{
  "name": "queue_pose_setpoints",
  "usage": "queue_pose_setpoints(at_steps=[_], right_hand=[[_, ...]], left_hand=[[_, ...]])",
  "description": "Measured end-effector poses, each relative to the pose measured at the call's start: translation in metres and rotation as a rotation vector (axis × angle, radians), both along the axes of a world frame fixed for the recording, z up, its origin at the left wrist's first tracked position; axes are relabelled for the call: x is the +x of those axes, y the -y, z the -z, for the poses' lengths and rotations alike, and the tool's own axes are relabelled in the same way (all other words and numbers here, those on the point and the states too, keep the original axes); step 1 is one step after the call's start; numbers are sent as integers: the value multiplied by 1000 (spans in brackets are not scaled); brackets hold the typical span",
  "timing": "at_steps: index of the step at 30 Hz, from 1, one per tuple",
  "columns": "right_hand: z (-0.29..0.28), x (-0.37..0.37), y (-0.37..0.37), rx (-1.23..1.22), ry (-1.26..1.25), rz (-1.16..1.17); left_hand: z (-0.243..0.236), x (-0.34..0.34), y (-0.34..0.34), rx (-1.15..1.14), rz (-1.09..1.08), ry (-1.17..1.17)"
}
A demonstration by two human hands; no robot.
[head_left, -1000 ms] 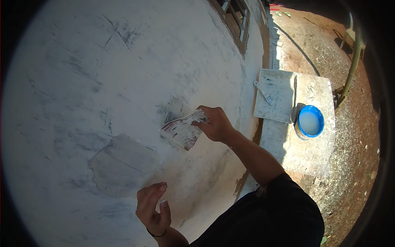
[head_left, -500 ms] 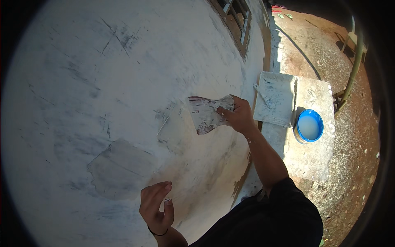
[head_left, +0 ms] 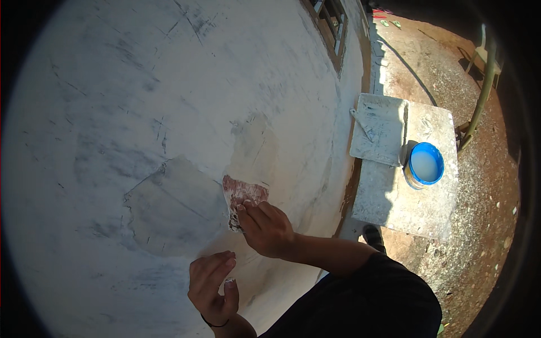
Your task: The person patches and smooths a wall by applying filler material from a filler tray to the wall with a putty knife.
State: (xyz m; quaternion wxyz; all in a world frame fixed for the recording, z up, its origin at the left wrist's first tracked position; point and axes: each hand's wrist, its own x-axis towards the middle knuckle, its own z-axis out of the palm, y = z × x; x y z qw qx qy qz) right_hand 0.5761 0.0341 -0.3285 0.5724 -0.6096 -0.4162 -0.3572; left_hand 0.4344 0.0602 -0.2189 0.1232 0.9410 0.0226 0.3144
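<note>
My right hand [head_left: 269, 230] grips a flat putty scraper [head_left: 243, 189], reddish-brown and smeared with white filler. Its wide edge lies on or very near the whitish plastered wall [head_left: 186, 107]; whether it touches all along cannot be told. Just left of the scraper, a large smooth grey-beige filler patch [head_left: 174, 211] covers part of the wall. A second, paler patch [head_left: 248, 143] runs above the scraper. Lower down, my left hand [head_left: 213, 288] hovers near the wall, thumb apart from bent fingers, holding nothing. White filler marks its thumb tip, and a dark band circles the wrist.
To the right, a white-stained platform [head_left: 420, 214] carries a filler-coated board [head_left: 383, 152] with a small spreading tool [head_left: 362, 125] on it. Beside that stands a blue-rimmed bucket [head_left: 425, 163] of whitish liquid. A barred window [head_left: 329, 31] interrupts the wall. My dark shoe [head_left: 373, 239] shows below the platform.
My right hand has moved down and left with the scraper and turned over, so its reddish face now shows. The left hand has barely moved. The view has shifted slightly.
</note>
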Motion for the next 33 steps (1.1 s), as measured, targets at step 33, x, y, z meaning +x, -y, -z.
queue_pose_setpoints(at_steps=[33], right_hand=[[44,183,-3,42,-789,-525]], left_hand=[[6,84,19,17,-196,-117]])
